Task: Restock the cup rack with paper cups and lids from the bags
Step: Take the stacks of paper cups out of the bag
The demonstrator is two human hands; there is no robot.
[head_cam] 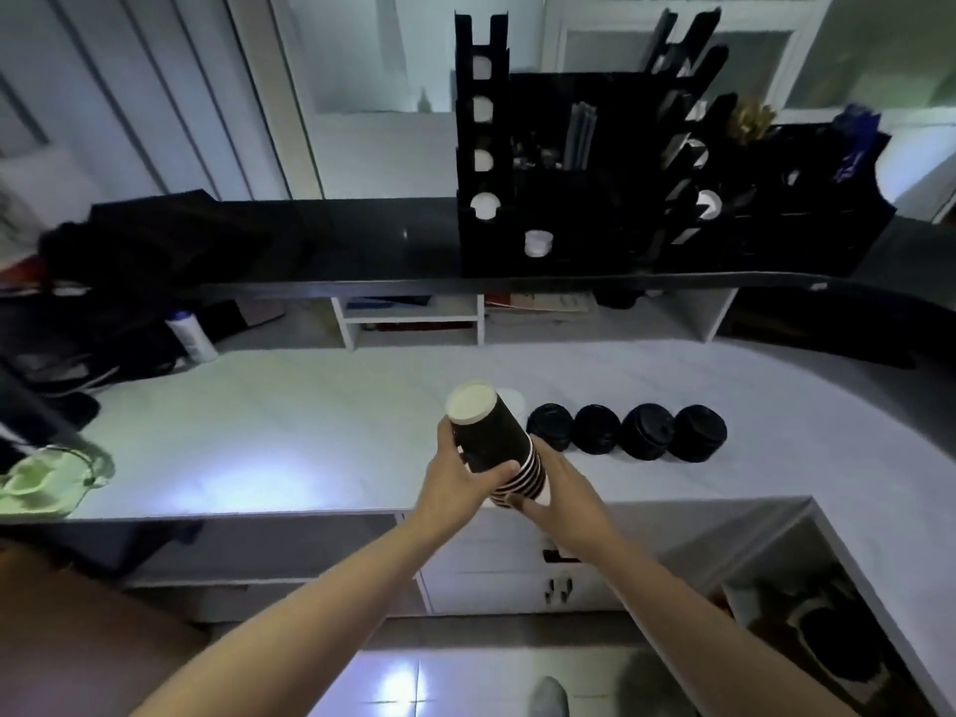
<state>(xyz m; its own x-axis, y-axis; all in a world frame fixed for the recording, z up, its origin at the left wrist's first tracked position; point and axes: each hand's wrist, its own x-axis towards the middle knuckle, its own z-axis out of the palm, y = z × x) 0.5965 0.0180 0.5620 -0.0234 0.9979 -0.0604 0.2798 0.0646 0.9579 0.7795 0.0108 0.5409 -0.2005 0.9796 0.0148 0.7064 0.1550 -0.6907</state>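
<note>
Both my hands hold a stack of black paper cups point(486, 437) over the white counter, its white base tilted up and away from me. My left hand point(458, 478) grips the black side of the stack. My right hand point(556, 489) grips the striped rims at the near end. Several stacks of black lids point(646, 432) stand in a row on the counter just right of the cups. A white stack point(512, 401) peeks out behind the cups. The black cup rack point(569, 163) stands on the dark upper shelf, with white cup bottoms showing in its left column point(483, 147).
The white counter point(289, 421) spreads out to the left. A white bottle point(191, 336) and dark bags point(103, 261) lie at the far left. A green tray point(36, 483) sits at the left edge. Drawers point(517, 561) are below the counter front.
</note>
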